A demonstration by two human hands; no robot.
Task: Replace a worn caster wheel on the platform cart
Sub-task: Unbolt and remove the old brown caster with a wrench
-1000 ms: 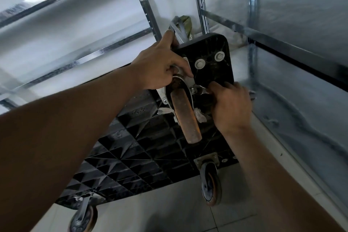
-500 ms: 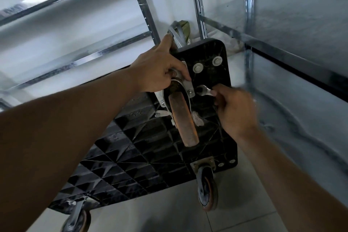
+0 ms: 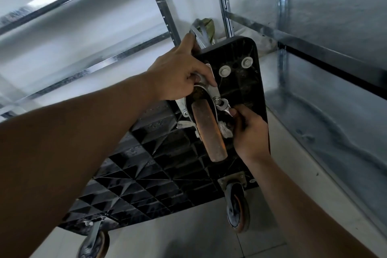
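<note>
The black platform cart [image 3: 159, 176] stands tipped up on its side, its ribbed underside facing me. A worn brown caster wheel [image 3: 209, 130] in a metal bracket sits near the cart's top end. My left hand [image 3: 180, 75] grips the top of that caster's bracket, thumb over the cart's edge. My right hand [image 3: 249, 130] holds a small silver wrench [image 3: 224, 107], whose open jaw sits on a nut at the right side of the bracket. Two washered bolts [image 3: 225, 72] show above on the deck.
Two more casters hang at the cart's lower end, one at the right [image 3: 237, 209] and one at the left [image 3: 94, 241]. Galvanised shelving posts [image 3: 163, 8] and shelves [image 3: 326, 33] stand close behind and to the right. Pale tiled floor lies below.
My right hand dropped lower beside the wheel and the wrench jaw now sits on the bracket's nut. The left hand kept its grip on the bracket.
</note>
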